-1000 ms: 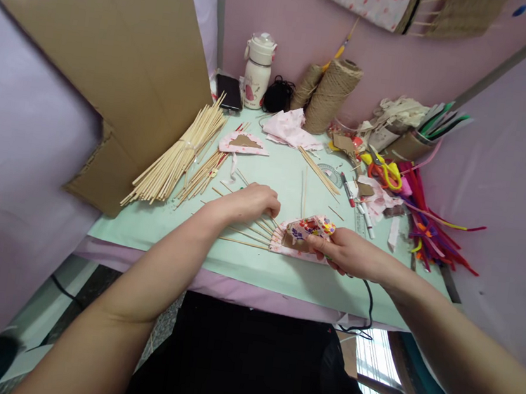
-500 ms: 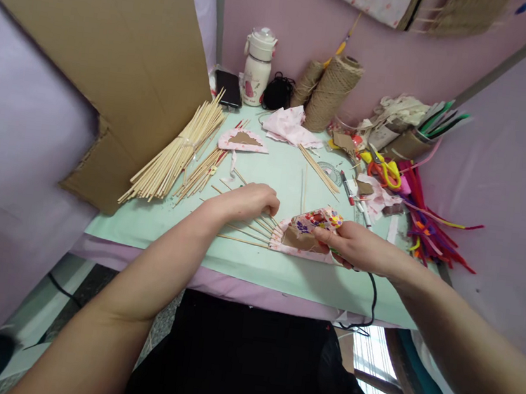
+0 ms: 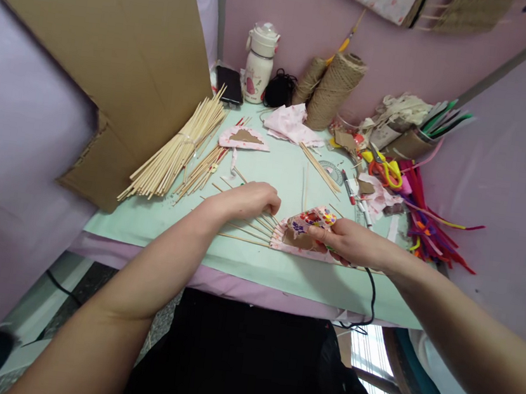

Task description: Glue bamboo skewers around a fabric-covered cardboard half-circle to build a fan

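The right hand pinches the flowered fabric flap of a small fan piece, lifting it off the brown card beneath. The left hand lies flat, fingers spread, pressing the fanned thin sticks onto the green worktop. Farther out lie a skewer bundle, twine cones and yellow scissors.

Stick ends (under left hand)
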`<state>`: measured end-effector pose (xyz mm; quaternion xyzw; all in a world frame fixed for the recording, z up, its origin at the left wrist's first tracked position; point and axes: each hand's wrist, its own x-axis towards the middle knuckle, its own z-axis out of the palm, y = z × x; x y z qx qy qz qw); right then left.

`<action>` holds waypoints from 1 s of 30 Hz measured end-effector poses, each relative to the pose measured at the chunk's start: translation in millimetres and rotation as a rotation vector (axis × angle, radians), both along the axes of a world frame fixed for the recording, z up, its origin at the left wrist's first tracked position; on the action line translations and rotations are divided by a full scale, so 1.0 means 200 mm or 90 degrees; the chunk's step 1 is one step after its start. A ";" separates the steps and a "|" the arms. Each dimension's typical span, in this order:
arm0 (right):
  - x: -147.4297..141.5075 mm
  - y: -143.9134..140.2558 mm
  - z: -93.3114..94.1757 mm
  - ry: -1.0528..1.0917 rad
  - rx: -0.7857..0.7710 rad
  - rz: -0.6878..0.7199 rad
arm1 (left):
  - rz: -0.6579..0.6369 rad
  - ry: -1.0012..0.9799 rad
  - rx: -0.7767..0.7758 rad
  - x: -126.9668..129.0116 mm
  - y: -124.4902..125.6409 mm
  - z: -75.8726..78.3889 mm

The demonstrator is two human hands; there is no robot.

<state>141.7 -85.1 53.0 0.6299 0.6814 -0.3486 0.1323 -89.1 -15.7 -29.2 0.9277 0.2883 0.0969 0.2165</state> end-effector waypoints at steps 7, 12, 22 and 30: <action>-0.01 0.00 0.01 -0.010 -0.010 0.010 | -0.002 -0.006 0.002 0.00 0.00 0.00; 0.00 0.01 0.00 -0.006 -0.001 0.022 | -0.001 -0.003 -0.008 0.00 0.00 0.00; 0.00 0.02 -0.01 -0.013 -0.016 0.020 | -0.002 -0.014 -0.011 0.00 0.01 -0.02; 0.00 0.02 0.00 -0.039 -0.012 0.033 | -0.004 -0.008 -0.007 -0.01 0.00 0.00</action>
